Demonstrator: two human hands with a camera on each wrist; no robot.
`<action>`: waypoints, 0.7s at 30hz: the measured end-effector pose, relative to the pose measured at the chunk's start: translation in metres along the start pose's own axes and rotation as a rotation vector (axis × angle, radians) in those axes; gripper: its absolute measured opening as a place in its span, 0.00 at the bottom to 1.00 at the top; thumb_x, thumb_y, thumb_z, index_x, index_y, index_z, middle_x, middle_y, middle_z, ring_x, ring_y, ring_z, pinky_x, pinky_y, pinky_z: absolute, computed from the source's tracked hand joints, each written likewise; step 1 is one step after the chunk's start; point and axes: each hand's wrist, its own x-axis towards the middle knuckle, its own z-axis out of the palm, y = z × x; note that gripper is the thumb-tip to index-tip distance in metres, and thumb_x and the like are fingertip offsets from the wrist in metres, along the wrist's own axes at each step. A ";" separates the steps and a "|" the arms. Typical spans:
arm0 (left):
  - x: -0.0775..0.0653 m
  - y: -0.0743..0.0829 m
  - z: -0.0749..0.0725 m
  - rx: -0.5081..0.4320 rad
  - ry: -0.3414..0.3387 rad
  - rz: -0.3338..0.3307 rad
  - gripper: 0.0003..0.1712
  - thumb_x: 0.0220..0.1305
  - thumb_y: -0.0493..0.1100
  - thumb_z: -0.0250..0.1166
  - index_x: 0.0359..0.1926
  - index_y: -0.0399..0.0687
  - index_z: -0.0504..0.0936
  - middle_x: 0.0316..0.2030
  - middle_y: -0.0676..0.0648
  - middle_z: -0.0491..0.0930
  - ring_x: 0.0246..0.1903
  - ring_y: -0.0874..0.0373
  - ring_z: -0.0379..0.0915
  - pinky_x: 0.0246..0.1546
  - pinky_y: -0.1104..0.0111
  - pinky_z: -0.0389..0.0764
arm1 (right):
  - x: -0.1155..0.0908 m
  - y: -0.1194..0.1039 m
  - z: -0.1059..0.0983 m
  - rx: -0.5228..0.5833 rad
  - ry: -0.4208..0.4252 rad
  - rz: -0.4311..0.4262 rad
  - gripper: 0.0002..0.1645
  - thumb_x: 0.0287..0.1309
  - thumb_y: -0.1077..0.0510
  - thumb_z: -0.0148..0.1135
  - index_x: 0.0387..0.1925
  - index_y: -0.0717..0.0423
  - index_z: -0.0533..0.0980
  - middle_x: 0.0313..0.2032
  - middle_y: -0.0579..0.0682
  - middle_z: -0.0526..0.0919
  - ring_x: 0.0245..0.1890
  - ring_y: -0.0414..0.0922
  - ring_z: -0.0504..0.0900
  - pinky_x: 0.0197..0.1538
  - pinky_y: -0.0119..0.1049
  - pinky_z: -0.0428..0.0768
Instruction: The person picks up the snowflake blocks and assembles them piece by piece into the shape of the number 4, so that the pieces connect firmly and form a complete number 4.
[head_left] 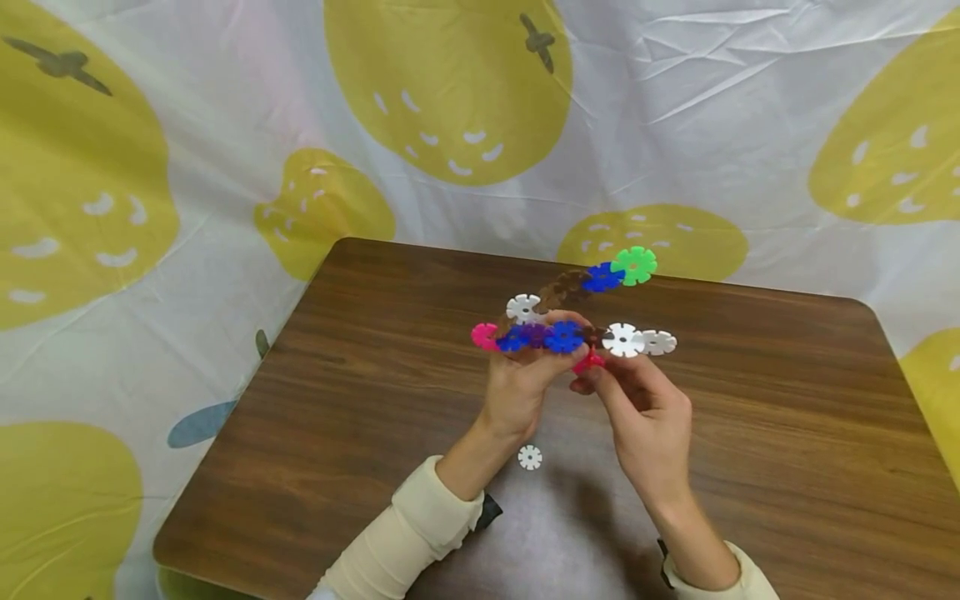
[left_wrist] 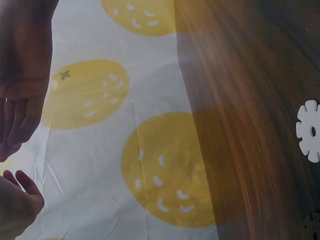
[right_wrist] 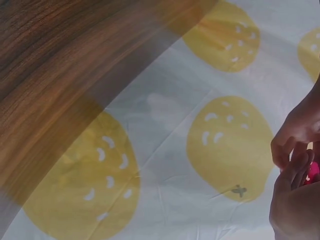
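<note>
Both hands hold up a chain of slotted snowflake discs over the table in the head view. My left hand (head_left: 517, 392) grips it from below, near a blue disc (head_left: 563, 337) and a purple disc (head_left: 534, 335). With thumb and fingers my right hand (head_left: 652, 417) pinches a bright pink disc (head_left: 590, 361) at its underside, just under a white disc (head_left: 622, 340). One branch rises past a brown disc (head_left: 564, 290) to a green disc (head_left: 634, 266). Another pink disc (head_left: 484, 337) ends the left side. Fingers hide part of the joints.
A loose white disc (head_left: 529, 457) lies on the brown wooden table (head_left: 360, 400) beneath the hands. In the left wrist view, a dark disc (left_wrist: 312, 225) shows at the lower right edge. A fruit-printed cloth (head_left: 225, 125) hangs behind the table.
</note>
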 end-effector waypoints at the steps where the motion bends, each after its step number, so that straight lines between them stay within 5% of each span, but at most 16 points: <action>1: 0.000 0.000 0.000 -0.002 -0.007 0.003 0.18 0.59 0.27 0.70 0.45 0.52 0.87 0.42 0.54 0.88 0.43 0.62 0.84 0.48 0.73 0.83 | 0.000 0.000 0.000 0.001 -0.003 0.005 0.10 0.64 0.74 0.62 0.47 0.77 0.79 0.37 0.41 0.91 0.32 0.38 0.90 0.42 0.30 0.88; 8: 0.001 0.004 0.001 -0.002 -0.032 0.026 0.19 0.57 0.25 0.71 0.45 0.49 0.86 0.41 0.52 0.89 0.44 0.60 0.84 0.48 0.73 0.83 | -0.001 0.000 -0.001 -0.025 -0.021 0.035 0.11 0.65 0.73 0.62 0.48 0.77 0.79 0.35 0.40 0.91 0.33 0.38 0.90 0.43 0.30 0.88; 12: 0.001 0.005 0.001 -0.002 -0.024 0.027 0.16 0.58 0.25 0.71 0.46 0.22 0.78 0.41 0.51 0.88 0.43 0.60 0.84 0.47 0.72 0.84 | -0.002 0.000 -0.002 -0.036 -0.045 0.050 0.12 0.65 0.73 0.63 0.49 0.75 0.79 0.37 0.40 0.91 0.35 0.38 0.90 0.43 0.32 0.89; 15: 0.002 0.007 -0.001 0.004 -0.011 0.031 0.19 0.58 0.24 0.69 0.47 0.16 0.74 0.42 0.50 0.88 0.42 0.60 0.85 0.47 0.72 0.85 | -0.002 0.001 -0.005 -0.048 -0.071 0.059 0.14 0.64 0.74 0.63 0.51 0.74 0.79 0.40 0.40 0.91 0.36 0.39 0.90 0.44 0.32 0.89; 17: 0.002 0.009 -0.002 0.007 -0.003 0.036 0.14 0.59 0.23 0.68 0.47 0.28 0.80 0.42 0.51 0.88 0.43 0.60 0.84 0.47 0.72 0.85 | -0.002 0.002 -0.010 -0.062 -0.082 0.058 0.15 0.64 0.74 0.63 0.52 0.74 0.78 0.42 0.42 0.90 0.37 0.38 0.90 0.45 0.31 0.88; 21: 0.004 0.013 -0.006 -0.002 0.002 0.052 0.24 0.58 0.20 0.65 0.47 0.51 0.84 0.43 0.51 0.88 0.44 0.60 0.85 0.47 0.71 0.86 | 0.003 0.002 -0.026 -0.087 -0.052 0.026 0.15 0.66 0.74 0.60 0.53 0.75 0.77 0.42 0.45 0.90 0.38 0.38 0.89 0.46 0.28 0.87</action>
